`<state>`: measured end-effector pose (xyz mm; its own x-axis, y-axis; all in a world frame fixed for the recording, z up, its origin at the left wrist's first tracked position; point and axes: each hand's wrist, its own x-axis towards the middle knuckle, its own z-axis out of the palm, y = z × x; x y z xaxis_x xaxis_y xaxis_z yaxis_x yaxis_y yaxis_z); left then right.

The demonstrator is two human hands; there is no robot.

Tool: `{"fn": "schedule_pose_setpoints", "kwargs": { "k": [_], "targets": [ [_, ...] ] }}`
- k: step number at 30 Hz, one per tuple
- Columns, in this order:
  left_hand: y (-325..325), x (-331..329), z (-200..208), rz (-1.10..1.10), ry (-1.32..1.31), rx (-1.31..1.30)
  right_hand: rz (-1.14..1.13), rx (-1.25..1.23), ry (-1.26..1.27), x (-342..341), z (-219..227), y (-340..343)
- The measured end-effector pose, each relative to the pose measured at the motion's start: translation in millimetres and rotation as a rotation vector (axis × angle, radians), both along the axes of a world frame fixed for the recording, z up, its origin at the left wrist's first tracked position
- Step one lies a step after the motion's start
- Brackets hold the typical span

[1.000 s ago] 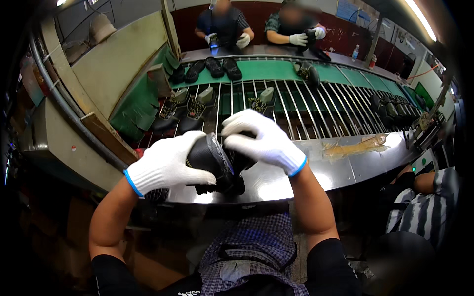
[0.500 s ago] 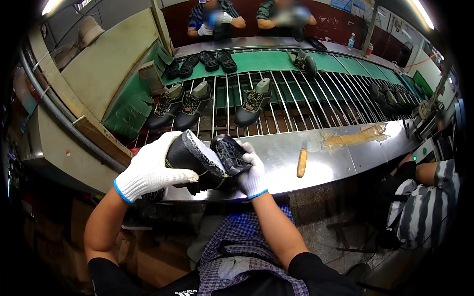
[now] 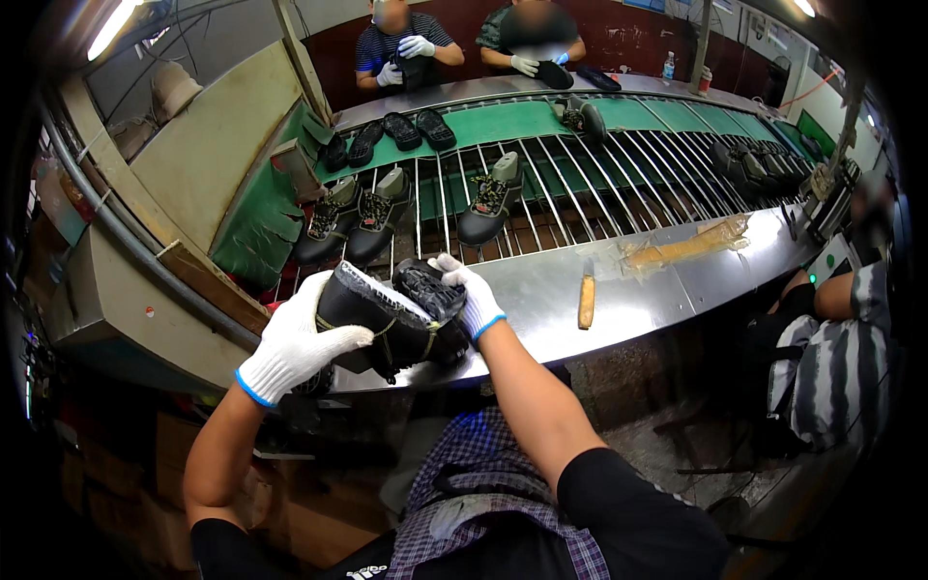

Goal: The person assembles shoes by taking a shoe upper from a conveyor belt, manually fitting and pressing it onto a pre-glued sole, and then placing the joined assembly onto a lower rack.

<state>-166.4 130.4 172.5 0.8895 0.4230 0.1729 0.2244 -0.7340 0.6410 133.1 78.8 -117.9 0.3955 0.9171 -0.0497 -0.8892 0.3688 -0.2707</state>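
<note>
While the left fingers [image 3: 350, 336], partly hidden, grip a black shoe [image 3: 353, 307], the right fingers [image 3: 452, 270] hold a sole [image 3: 425, 288].

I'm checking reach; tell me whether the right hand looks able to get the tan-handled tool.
Probably yes: nothing visible on the metal bench blocks the way to the tool, though the right hand would likely have to release the black sole.

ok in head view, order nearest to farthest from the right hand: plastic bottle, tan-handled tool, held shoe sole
1. Held shoe sole, in the right hand
2. Tan-handled tool, right of the hand
3. Plastic bottle, far side, right
</note>
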Motion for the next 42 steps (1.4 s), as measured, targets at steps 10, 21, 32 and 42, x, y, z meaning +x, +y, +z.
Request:
{"fn": "schedule_pose_setpoints", "kwargs": {
  "k": [10, 21, 32, 42],
  "targets": [
    [0, -13, -10, -0.024, -0.091, 0.069, -0.158, 0.314, 0.188, -41, 83, -49],
    [2, -2, -15, 0.123, -0.086, -0.397, -0.177, 0.625, 0.073, -68, 157, -46],
    [-7, -10, 14, 0.144, 0.230, -0.169, -0.182, 0.604, -0.088, -80, 173, -52],
    [-22, 12, 48, 0.091, 0.416, -0.067, 0.037, 0.192, -1.347, -58, 238, -82]
  ]
}}
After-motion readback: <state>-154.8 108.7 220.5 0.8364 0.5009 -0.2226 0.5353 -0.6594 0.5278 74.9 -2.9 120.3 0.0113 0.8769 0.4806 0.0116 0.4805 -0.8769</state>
